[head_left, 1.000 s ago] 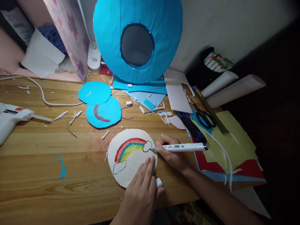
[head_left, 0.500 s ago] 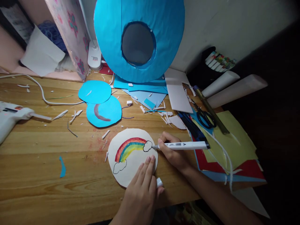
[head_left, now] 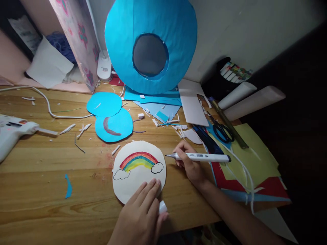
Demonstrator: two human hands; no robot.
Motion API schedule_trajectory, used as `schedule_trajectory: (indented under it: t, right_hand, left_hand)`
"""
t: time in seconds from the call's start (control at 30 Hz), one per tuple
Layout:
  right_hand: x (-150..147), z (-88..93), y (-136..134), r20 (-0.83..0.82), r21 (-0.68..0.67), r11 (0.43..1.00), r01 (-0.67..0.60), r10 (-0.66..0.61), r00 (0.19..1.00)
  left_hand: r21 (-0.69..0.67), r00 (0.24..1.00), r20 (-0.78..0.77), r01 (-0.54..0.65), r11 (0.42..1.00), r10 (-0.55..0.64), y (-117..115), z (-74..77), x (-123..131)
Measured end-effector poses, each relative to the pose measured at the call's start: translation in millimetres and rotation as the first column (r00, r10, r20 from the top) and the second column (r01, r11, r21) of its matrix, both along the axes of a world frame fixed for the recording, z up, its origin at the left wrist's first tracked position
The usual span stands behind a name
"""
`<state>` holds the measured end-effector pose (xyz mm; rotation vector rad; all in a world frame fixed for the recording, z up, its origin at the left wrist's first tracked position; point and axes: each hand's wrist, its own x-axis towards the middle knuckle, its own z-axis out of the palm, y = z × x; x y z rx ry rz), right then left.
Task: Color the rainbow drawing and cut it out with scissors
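Observation:
A round cream paper disc (head_left: 139, 185) with a drawn rainbow and two black-outlined clouds lies on the wooden desk (head_left: 51, 183). My left hand (head_left: 139, 216) rests on the disc's near edge with its fingers flat, and a white marker cap (head_left: 162, 207) sits tucked at its little-finger side. My right hand (head_left: 190, 163) grips a white marker (head_left: 201, 157), held level. Its tip hangs just off the disc's right edge, not touching the paper.
Two blue paper circles (head_left: 109, 117) lie behind the disc. A big blue ring (head_left: 150, 44) leans on the wall. A white glue gun (head_left: 12, 131) lies at left. Scissors (head_left: 222, 129), a ruler, coloured sheets (head_left: 245, 160), paper rolls (head_left: 251, 98) and scraps crowd the right.
The disc has been turned anticlockwise under my left hand, so the rainbow now arches level. The marker tip has lifted off the right cloud and drawn back to the right.

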<state>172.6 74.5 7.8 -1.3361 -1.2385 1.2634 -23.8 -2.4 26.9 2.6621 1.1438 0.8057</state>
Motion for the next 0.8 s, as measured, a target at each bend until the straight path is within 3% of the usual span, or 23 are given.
schedule_trajectory:
  t: [0.13,0.3,0.47,0.8]
  right_hand:
    - [-2.6,3.5,-3.1,0.056,0.009,0.994,-0.109,0.109,0.993]
    - [-3.3,3.3,-6.6,0.205,0.010,0.986,-0.169,0.163,0.965]
    - [-2.3,-1.2,-6.8,0.393,0.061,0.981,-0.185,0.147,0.908]
    - [-2.9,0.3,-5.6,0.476,0.112,0.969,-0.219,0.141,0.868]
  left_hand:
    - [-0.026,0.995,0.095,0.009,1.000,-0.006,1.0,0.7,10.3]
    - [-0.040,0.995,0.099,-0.026,0.999,0.030,-0.4,-13.2,26.9]
    - [-0.020,0.998,0.060,-0.028,0.999,0.029,-0.8,-23.9,28.1]
    - [-0.050,1.000,0.011,-0.011,0.999,0.012,-1.8,-20.0,29.0]
